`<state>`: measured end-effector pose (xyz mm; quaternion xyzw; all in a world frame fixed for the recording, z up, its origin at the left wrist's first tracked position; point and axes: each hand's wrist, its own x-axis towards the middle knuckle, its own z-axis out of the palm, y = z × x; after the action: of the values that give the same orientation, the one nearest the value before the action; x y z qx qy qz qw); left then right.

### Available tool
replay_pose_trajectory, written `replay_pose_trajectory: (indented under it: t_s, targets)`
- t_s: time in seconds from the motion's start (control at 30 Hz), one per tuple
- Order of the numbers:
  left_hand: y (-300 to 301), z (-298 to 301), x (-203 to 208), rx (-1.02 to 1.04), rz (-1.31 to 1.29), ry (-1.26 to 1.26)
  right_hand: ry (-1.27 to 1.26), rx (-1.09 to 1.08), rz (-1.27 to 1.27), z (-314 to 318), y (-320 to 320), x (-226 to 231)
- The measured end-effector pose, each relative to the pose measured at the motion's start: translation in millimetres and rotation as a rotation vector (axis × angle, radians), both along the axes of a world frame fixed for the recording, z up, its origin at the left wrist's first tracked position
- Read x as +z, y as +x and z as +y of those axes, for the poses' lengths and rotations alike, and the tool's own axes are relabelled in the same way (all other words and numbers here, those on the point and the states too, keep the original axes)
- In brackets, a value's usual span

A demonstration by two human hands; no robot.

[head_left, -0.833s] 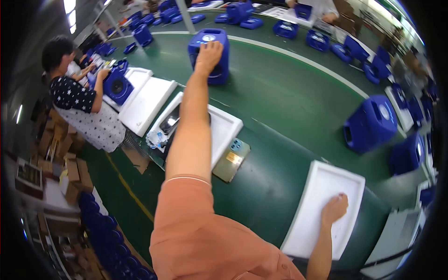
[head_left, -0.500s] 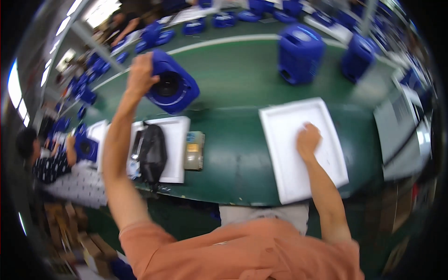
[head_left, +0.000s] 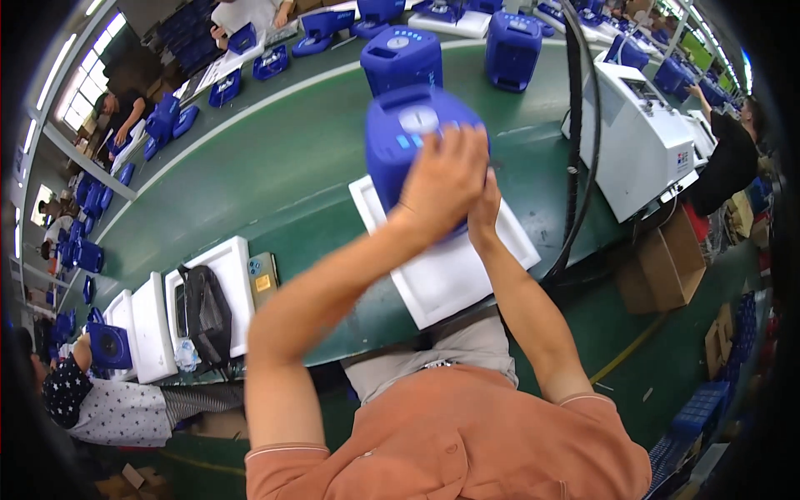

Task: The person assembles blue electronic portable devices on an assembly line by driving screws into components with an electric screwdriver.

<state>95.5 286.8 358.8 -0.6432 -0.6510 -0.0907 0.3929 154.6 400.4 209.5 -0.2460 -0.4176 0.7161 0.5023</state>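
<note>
A blue plastic housing (head_left: 389, 158) with rounded corners, a pale round disc and a row of light buttons on top is over the far half of a white foam tray (head_left: 446, 287). Against its right front side, my left hand (head_left: 446, 179) is closed on the edge, slightly blurred. My right hand (head_left: 486, 207) grips low at the same right side, its fingers partly hidden behind the left hand. Whether the housing's bottom rests on the tray cannot be made out.
Two more blue housings (head_left: 402, 62) (head_left: 512, 52) stand on the green belt beyond. A grey-white machine (head_left: 637, 137) with a hanging black cable (head_left: 575, 125) is at right. At left lie a black pouch (head_left: 207, 312) in a foam tray and a small box (head_left: 262, 275). Co-workers sit around.
My left hand has swung from the far left to the centre with the blue housing. The right hand has left the tray's surface and met it at the housing. The view has turned rightward.
</note>
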Motion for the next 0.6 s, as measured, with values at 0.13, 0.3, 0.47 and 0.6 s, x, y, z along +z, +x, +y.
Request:
replay_pose_trajectory:
  t_s: [0.13, 0.3, 0.47, 0.6]
  targets:
    - [45.8, 13.0, -39.7, 0.111, 0.04, -0.012, 0.231, -0.063, -0.287, 13.9, 31.7, -11.0]
    - [15.7, -45.6, -84.7, -0.004, -0.367, 0.4, 0.485, -0.065, -0.057, -10.4, 5.1, 116.9]
    - [35.0, -114.7, -229.6, 0.475, -1.115, 0.206, 1.002, -0.521, 0.172, 6.3, -66.1, 293.7]
    - [0.7, -111.8, -251.1, 0.112, -1.3, 0.123, 0.962, -1.488, -0.278, 110.0, -105.8, 401.2]
